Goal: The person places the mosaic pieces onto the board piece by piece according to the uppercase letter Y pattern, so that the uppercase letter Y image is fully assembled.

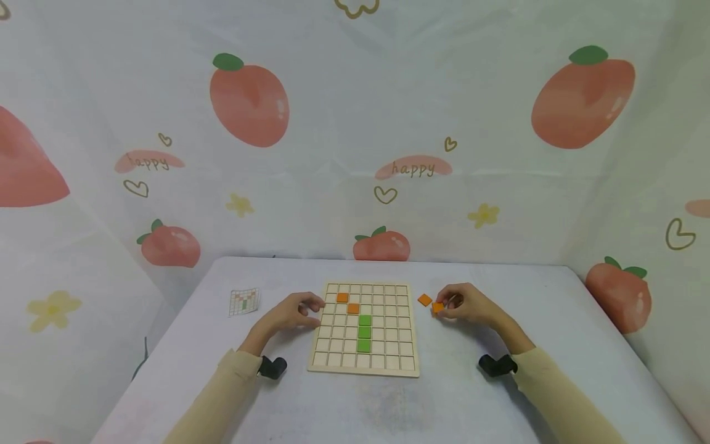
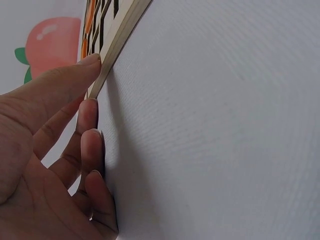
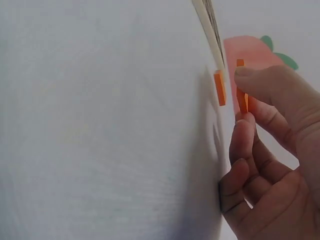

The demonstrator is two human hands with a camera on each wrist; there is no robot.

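Observation:
A pale wooden grid board lies on the white table. On it sit two orange tiles, an upper one and a lower one, and a column of three green tiles. My left hand rests at the board's left edge, the thumb touching its rim and the other fingers loosely bent by the tabletop. Just right of the board, my right hand pinches an orange square tile between thumb and fingers, held above the table. Another orange tile lies close to it.
At the table's far left lies a small paper card printted with a coloured grid pattern. Black bands with small cameras sit on both wrists, the left one and the right one. A fruit-patterned cloth hangs behind the table.

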